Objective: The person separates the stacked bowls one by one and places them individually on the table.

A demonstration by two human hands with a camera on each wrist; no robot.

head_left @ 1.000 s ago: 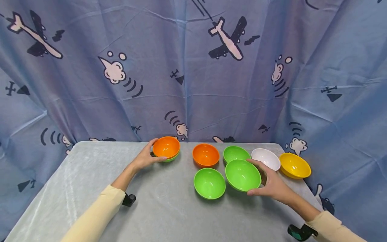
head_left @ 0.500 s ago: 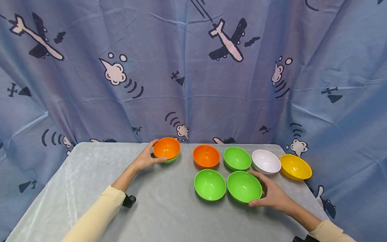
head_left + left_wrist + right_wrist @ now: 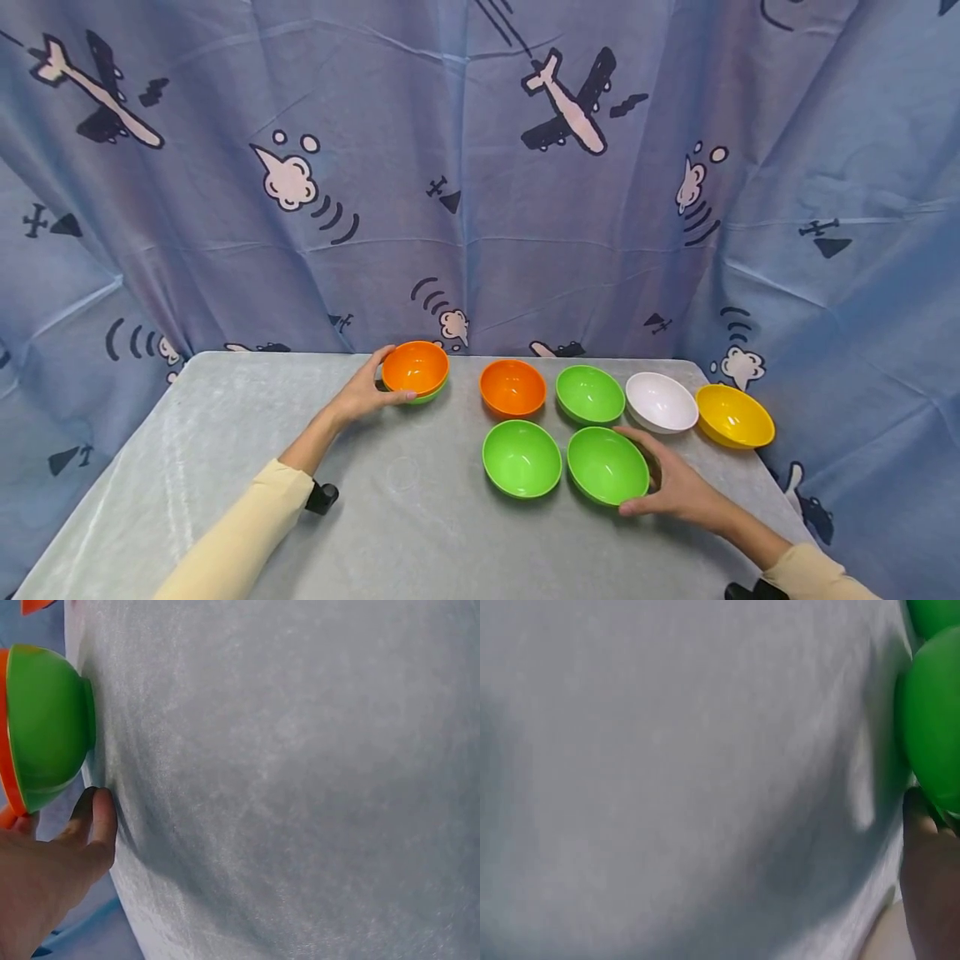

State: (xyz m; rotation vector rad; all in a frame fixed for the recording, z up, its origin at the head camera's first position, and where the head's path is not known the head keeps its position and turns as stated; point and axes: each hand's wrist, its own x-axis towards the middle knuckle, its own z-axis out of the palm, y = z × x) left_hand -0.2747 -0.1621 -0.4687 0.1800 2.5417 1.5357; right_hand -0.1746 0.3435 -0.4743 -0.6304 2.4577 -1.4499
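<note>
My left hand (image 3: 372,386) grips a stack of two bowls, an orange bowl (image 3: 415,367) nested in a green one (image 3: 46,741), at the table's far middle. Thumb and fingers curl round its left side. My right hand (image 3: 654,481) holds a green bowl (image 3: 607,464) that rests on the table at the front right, thumb at its near rim and fingers round its far side. The right wrist view shows that bowl's wall (image 3: 934,742) against my thumb (image 3: 928,885).
A second green bowl (image 3: 521,457) sits just left of the held one. Behind them stand an orange bowl (image 3: 512,387), a green bowl (image 3: 590,393), a white bowl (image 3: 661,402) and a yellow bowl (image 3: 734,415) in a row. The grey table (image 3: 225,467) ends at a blue curtain (image 3: 480,208).
My right hand has lowered the green bowl from a tilted, raised position onto the table beside the other green bowl. The left hand and its stack have not moved.
</note>
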